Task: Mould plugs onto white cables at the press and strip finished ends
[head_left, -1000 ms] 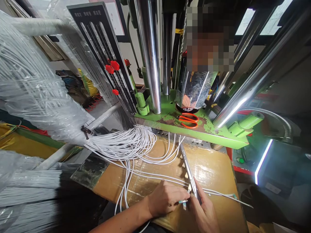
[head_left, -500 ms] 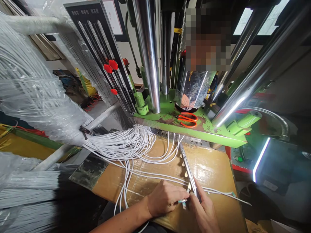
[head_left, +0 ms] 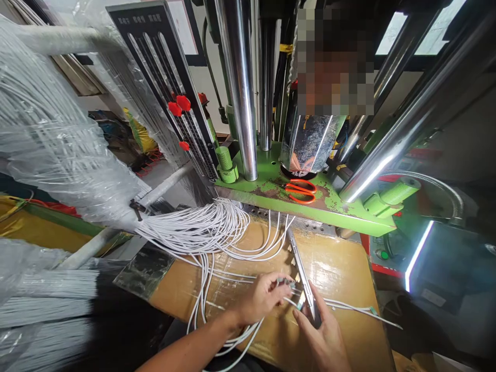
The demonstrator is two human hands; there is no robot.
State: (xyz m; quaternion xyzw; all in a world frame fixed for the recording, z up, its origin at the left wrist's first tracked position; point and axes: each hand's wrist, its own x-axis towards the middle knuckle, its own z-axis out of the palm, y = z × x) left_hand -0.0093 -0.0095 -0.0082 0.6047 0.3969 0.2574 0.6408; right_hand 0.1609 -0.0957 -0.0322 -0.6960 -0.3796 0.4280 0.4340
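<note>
My right hand (head_left: 323, 333) grips the lower end of a narrow metal bar (head_left: 298, 258), which slants up and away across the board. Several small cream-coloured pieces (head_left: 293, 262) stick out along its left side. Close to the bar's left side, my left hand (head_left: 263, 297) is closed around white cables (head_left: 248, 338). Small greenish ends (head_left: 285, 282) show at its curled fingertips. Another greenish piece (head_left: 299, 306) lies by my right thumb, against the bar. My fingers partly hide how the cable ends sit.
A bundle of white cables (head_left: 201, 227) spreads over the tan board (head_left: 341, 268). Orange-handled scissors (head_left: 300, 190) lie on the green machine base (head_left: 256, 192), between steel columns (head_left: 242, 103). Plastic-wrapped cables (head_left: 58, 129) hang on the left. A person stands behind the machine.
My left hand has moved up and away from the bar's lower end, and cable loops now show below it. My right hand still holds the bar in about the same place.
</note>
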